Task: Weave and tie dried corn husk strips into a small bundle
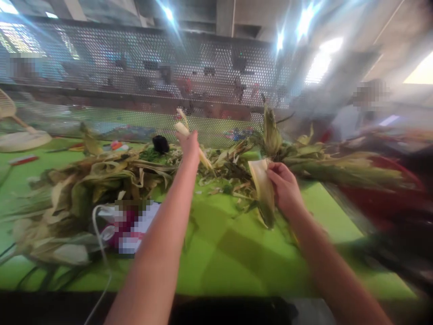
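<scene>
My left hand [189,143] reaches out over the middle of the green table, its fingers closed round a narrow pale strip of corn husk [204,160]. Part of that strip sticks up past the fingers and part hangs below them. On the right, my right hand [284,185] pinches the edge of a broad corn husk [263,192], pale at the top and greener toward its lower tip. Just behind it, a bundle of green corn husks [271,135] stands among more leaves. Loose husk scraps [223,159] lie between and beyond both hands.
A large pile of dry husks [81,189] covers the left side, beside a phone-like item [138,234] with a white cable [103,253]. A perforated metal panel [142,67] rises behind the green table [230,266]. A red basin [372,198] and a person [348,122] are at right.
</scene>
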Motion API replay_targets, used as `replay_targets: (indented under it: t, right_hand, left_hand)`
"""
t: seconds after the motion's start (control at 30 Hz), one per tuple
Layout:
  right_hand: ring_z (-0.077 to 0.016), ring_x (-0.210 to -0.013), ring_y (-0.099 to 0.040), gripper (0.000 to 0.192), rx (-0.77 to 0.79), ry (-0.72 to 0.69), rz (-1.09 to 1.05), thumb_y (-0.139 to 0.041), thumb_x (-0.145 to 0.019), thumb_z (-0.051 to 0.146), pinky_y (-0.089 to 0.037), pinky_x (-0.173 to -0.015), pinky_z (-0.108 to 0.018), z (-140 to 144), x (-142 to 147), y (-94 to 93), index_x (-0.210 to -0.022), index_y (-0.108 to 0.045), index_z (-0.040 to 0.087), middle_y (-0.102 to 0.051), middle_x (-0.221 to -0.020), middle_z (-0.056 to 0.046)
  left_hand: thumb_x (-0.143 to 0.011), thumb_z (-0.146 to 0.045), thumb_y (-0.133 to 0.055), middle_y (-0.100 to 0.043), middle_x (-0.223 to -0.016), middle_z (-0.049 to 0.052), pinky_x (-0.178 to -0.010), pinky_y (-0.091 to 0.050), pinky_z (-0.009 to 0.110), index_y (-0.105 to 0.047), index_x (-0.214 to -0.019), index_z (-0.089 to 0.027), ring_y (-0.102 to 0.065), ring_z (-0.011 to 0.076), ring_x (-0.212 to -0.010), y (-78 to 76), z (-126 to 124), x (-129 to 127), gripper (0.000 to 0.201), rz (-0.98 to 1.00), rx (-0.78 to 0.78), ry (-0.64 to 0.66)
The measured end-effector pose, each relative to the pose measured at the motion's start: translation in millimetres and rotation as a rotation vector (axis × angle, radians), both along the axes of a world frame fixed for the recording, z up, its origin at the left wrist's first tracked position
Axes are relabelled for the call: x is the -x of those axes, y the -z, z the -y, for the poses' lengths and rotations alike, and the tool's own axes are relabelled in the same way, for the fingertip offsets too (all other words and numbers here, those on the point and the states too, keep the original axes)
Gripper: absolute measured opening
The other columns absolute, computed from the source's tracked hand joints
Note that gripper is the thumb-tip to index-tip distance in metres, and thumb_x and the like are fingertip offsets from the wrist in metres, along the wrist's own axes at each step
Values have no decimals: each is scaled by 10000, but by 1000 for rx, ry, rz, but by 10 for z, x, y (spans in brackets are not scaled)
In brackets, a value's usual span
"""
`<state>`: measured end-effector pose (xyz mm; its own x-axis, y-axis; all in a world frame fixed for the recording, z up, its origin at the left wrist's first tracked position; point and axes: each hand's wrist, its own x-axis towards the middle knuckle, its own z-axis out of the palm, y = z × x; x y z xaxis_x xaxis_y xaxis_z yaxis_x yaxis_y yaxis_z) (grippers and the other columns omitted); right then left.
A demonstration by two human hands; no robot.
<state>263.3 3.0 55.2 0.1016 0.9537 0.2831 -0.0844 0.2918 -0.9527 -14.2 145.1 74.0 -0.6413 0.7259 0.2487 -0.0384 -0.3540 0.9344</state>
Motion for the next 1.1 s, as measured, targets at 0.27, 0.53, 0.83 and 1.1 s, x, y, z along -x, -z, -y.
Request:
replay_targets:
  t: [0.27, 0.53, 0.83, 1.1]
  right_hand:
    - [-156, -729, -553, 104, -106, -48, 510, -624, -772, 282, -421, -681, -270, -20, -17, 75, -843, -646, 209, -643, -781, 1]
    - [-183, -667, -602, 107, -274, -230, 1054, -603, -788, 234, -405, -636, -289, 22, 163, -15, -847, -692, 231, -708, -790, -17]
    - [-297, -918, -655, 354, -422, 90, 998, -685, -805, 394, -482, -813, -421, 117, 336, -9, -1122, -613, 253, -686, -1052, -119]
    - [-307, -998, -633, 528, -382, 87, 905, -636, -844, 370, -491, -870, -467, 222, 565, 272, -1343, -502, 259, -585, -1251, -142]
  left_hand:
    - [-645, -233, -787, -568, -1331, 173, -1017, -420, 363, -495, -1321, -165, -517, 283, -1275, 250, 372, -321, 740, -178, 115, 249]
    - [-594, -107, -759, -723, -836, 61, -829, -478, 324, -734, -853, -211, -672, 264, -875, 296, 1514, -745, 280, -601, 84, 952]
    - [-722, -144, -565, -625, -675, 14, -573, -433, 254, -658, -804, -185, -567, 147, -595, 718, 1607, -361, 130, -191, 232, 623]
    - [-811, -307, -598, -643, -711, 15, -490, -339, 204, -598, -981, -173, -471, 81, -507, 620, 1663, 84, 217, 288, 87, 158]
